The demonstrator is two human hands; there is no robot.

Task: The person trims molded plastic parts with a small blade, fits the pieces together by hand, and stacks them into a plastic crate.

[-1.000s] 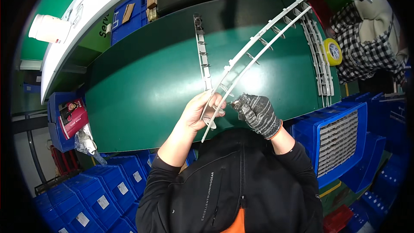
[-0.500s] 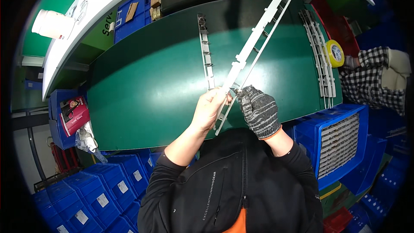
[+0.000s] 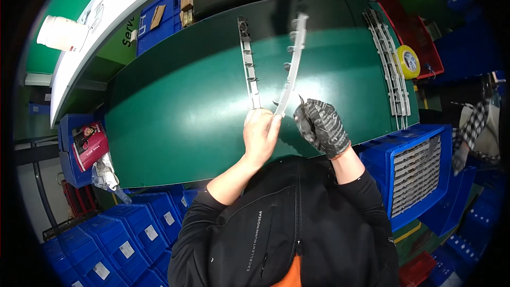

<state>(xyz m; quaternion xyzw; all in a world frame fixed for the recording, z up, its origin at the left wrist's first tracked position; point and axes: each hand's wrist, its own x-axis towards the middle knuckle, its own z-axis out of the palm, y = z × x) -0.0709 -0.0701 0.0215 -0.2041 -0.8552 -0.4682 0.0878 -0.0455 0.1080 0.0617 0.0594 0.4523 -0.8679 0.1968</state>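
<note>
My bare left hand point(image 3: 260, 135) is closed on the near end of a long, narrow pale strip with dark clips point(image 3: 293, 66). The strip slants away over the table, its far end smeared by motion. A second clipped strip point(image 3: 249, 64) lies just left of it, its near end reaching my left knuckles. My right hand point(image 3: 323, 127), in a grey-black striped knit glove, is apart from the strip, to its right. Its fingers are curled, and a thin dark tip pokes out above them; what it belongs to is hidden.
The green table point(image 3: 175, 111) lies under my hands. Several strips point(image 3: 390, 69) rest at its right edge beside a yellow round object point(image 3: 408, 62). A blue crate point(image 3: 396, 180) at the right holds stacked strips. Blue bins point(image 3: 125, 239) stand lower left. A co-worker's checked sleeve point(image 3: 474, 125) shows far right.
The strip in my left hand has swung more upright and turned, showing its clips. My right hand has come away from it. The co-worker's arm has moved down, away from the yellow object.
</note>
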